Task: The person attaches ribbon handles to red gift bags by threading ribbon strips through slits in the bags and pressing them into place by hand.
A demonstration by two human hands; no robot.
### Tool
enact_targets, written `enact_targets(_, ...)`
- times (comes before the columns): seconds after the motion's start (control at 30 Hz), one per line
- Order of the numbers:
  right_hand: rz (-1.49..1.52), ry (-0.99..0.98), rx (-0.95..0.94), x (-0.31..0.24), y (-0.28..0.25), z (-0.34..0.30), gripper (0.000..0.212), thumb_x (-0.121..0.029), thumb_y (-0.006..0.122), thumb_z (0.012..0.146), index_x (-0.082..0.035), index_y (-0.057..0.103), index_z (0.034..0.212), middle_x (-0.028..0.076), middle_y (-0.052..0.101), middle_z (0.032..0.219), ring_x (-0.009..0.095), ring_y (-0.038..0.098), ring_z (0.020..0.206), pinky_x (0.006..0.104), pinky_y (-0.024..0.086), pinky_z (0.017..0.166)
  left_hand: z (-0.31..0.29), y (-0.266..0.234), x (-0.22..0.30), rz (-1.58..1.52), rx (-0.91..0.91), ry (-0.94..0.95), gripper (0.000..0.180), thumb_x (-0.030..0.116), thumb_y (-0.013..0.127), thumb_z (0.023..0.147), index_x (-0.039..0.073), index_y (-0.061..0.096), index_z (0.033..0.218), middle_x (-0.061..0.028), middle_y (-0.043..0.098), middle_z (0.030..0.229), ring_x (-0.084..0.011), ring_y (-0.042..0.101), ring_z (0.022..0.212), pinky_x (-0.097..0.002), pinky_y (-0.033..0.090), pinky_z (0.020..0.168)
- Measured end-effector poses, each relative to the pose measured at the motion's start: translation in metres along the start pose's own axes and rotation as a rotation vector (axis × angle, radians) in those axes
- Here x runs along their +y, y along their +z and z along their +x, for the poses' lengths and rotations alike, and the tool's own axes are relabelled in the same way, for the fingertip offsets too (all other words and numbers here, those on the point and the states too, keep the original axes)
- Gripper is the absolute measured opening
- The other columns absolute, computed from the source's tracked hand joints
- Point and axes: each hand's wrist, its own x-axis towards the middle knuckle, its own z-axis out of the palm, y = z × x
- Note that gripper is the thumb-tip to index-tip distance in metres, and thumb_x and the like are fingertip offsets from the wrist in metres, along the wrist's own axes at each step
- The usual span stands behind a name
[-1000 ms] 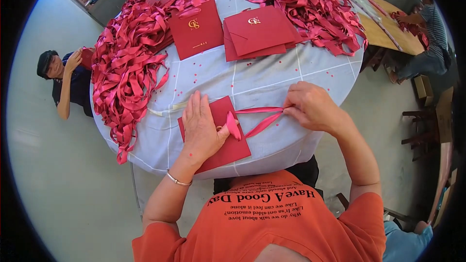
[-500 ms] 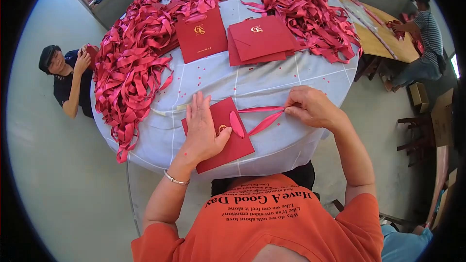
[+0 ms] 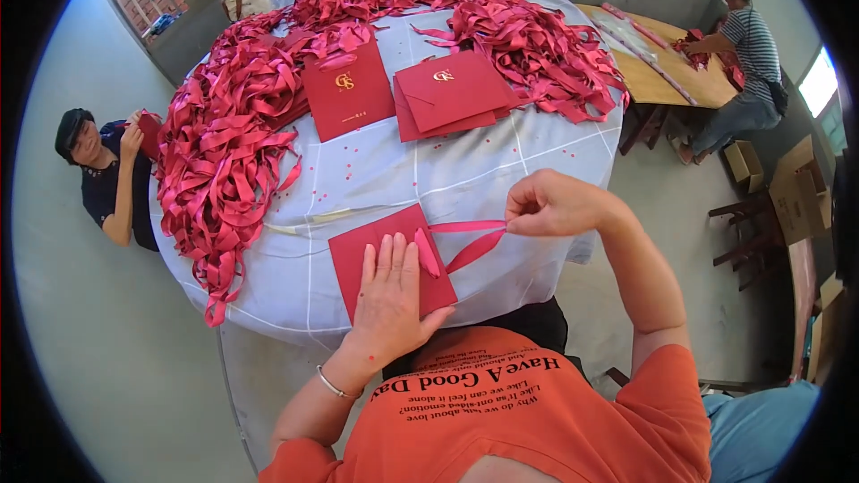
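Note:
A flat red paper envelope [image 3: 354, 250] lies tilted near the table's front edge. My left hand [image 3: 391, 291] rests flat on it, fingers stretched out and thumb spread toward the lower right corner. A pink satin ribbon [image 3: 472, 252] passes through the envelope near its right side, a short band showing on the face. Its two strands run out to the right, drawn fairly straight. My right hand [image 3: 555, 206] pinches their ends just above the cloth, fingers closed. The envelope's middle is hidden under my left hand.
Large heaps of red ribbons [image 3: 228, 152] cover the round table's left and far sides. Beyond my hands lie a red envelope with ribbon [image 3: 349, 94] and a stack of red envelopes [image 3: 452, 94]. One person [image 3: 112, 170] is at the left, another [image 3: 756, 54] by a wooden table [image 3: 662, 72].
My left hand has shifted down toward the envelope's lower part and turned flatter. My right hand still pinches the ribbon, its fingers curled more. The whole view has shifted slightly.

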Motion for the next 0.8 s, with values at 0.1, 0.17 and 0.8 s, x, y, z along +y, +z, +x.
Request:
enact_targets(0.1,-0.358,-0.062,-0.055,0.02,-0.009,0.011,0.022,-0.019,0.073,0.083,0.0,0.069,0.092,0.011,0.066,0.074,0.021,0.062,0.067,0.0341,0.049,0.063,-0.001,-0.003,0.0,-0.021,0.018,0.01,0.104,0.045,0.08,0.072,-0.012,0.029,0.143,-0.0327,0.037,0.145,-0.0455,0.032,0.139,-0.0558,0.02,0.117)
enact_targets(0.17,-0.337,-0.042,-0.048,0.027,-0.007,0.011,0.021,-0.018,0.073,0.082,0.0,0.069,0.093,0.011,0.066,0.076,0.021,0.062,0.069,0.0343,0.049,0.063,-0.002,-0.002,-0.001,-0.022,0.01,0.003,0.106,0.045,0.081,0.072,-0.011,0.028,0.144,-0.0324,0.036,0.145,-0.0454,0.032,0.139,-0.0556,0.021,0.117)
enact_targets(0.8,-0.313,-0.495,0.463,0.026,0.053,0.001,0.019,-0.002,0.077,0.073,-0.008,0.074,0.091,0.008,0.066,0.087,0.026,0.064,0.082,0.0343,0.052,0.07,-0.003,-0.001,-0.002,-0.051,0.022,0.007,0.112,0.048,0.082,0.07,-0.013,0.024,0.144,-0.033,0.038,0.144,-0.0464,0.034,0.138,-0.0565,0.021,0.116)
